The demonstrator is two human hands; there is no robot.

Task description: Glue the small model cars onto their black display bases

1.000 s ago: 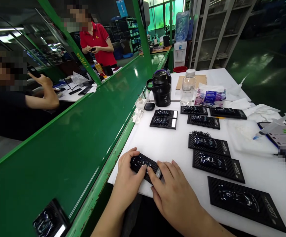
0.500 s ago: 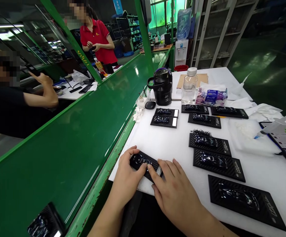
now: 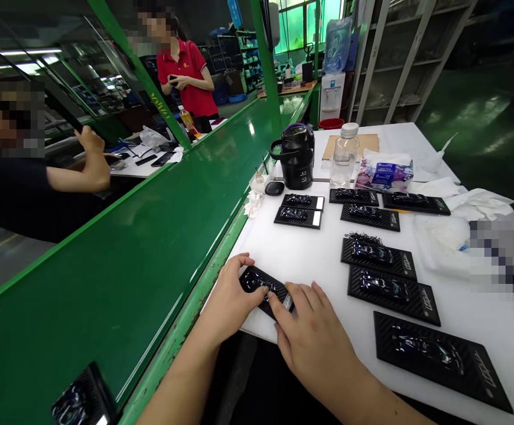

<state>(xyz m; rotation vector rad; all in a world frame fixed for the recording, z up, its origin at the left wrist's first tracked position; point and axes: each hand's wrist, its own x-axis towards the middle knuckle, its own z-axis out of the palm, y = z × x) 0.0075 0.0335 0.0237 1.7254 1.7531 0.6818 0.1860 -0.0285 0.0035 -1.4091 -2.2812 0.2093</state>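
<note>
A black textured plate with a glossy dark model car (image 3: 253,280) on it lies at the white table's near left edge. My left hand (image 3: 233,298) is closed round its left end, the thumb on the car. My right hand (image 3: 308,321) grips the plate's right end, its index fingertip beside my left thumb. Under my fingers, part of the silver lettering shows. To the right, several similar plates with cars lie in a column, the largest plate (image 3: 443,360) nearest. Two smaller plates (image 3: 299,216) with white labels lie farther back.
A black jug (image 3: 298,159), a clear bottle (image 3: 344,156) and a tissue pack (image 3: 384,172) stand at the back. Left of the table runs a green conveyor (image 3: 119,265) carrying another plate (image 3: 82,398). Two people are beyond it. A white foam tray (image 3: 443,251) lies right.
The view has shifted slightly. Both my hands keep hold of the plate, with little change in grip. The seated person's hand is raised differently, holding a dark object upright.
</note>
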